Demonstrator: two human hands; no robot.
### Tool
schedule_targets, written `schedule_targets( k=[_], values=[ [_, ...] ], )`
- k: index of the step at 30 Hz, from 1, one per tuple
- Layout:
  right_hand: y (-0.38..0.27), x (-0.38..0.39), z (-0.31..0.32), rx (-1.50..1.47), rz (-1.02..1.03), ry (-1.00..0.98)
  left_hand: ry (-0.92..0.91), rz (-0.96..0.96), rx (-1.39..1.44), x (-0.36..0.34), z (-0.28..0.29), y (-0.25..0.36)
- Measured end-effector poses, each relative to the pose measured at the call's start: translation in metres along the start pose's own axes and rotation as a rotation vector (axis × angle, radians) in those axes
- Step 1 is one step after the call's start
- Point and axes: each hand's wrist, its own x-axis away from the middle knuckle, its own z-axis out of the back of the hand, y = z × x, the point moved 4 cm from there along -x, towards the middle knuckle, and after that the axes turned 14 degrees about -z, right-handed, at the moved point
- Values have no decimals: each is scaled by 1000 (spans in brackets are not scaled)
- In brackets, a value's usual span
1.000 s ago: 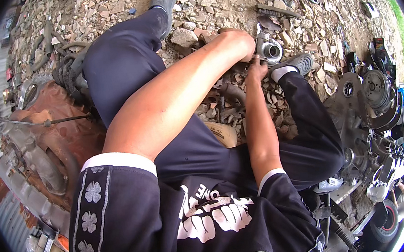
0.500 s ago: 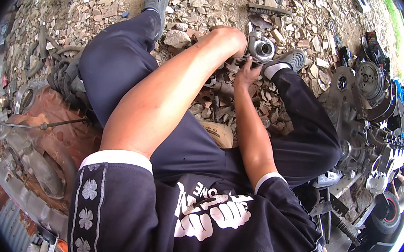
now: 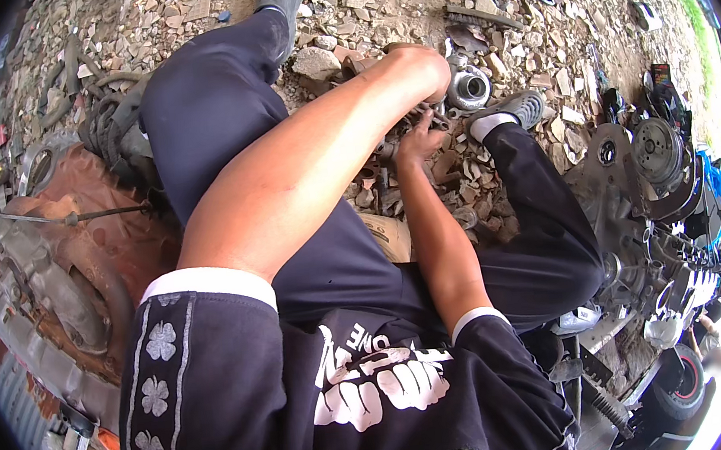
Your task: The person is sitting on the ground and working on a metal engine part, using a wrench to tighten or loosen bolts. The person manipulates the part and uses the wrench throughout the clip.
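Observation:
A grey metal turbocharger (image 3: 470,87) with a round opening lies on the stony ground, just right of my hands. My left hand (image 3: 426,71) reaches across from the left, its fingers curled down and mostly hidden behind its back, close against the turbocharger. Below it, my right hand (image 3: 420,141) is closed with thumb and fingers around a small dark metal piece whose kind I cannot make out. Both hands are close together over dark metal parts between my legs, and my left forearm covers much of that spot.
A brush (image 3: 484,16) lies beyond the turbocharger among broken stones. Cardboard (image 3: 388,236) is between my thighs. A rusty metal housing (image 3: 99,215) with a long rod (image 3: 73,218) stands left. Engine parts (image 3: 630,234) and a round pulley (image 3: 656,140) crowd the right.
My right hand has moved a little left and down, away from the turbocharger. My left hand has shifted slightly right. The turbocharger stays about where it was.

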Motion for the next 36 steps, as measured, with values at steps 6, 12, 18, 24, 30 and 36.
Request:
schedule_targets(
  k=[6, 12, 18, 24, 30, 36],
  values=[
    [5, -62, -15, -356, -565, -357, 37, -10, 11, 12, 2, -1],
    [-24, -86, -5, -317, -313, -160, 8, 26, -6, 12, 0, -6],
    [-25, -73, -6, -457, -380, -224, -25, 4, 14, 11, -1, -5],
    [-15, -72, -22, 289, -436, -488, 22, -6, -25, 13, 1, -7],
    [-25, -55, -40, 766, -33, -670, 6, 15, 12, 13, 0, -8],
    [-46, -45, -35, 777, 51, -645, -4, 4, 3, 10, 0, -7]
  ],
)
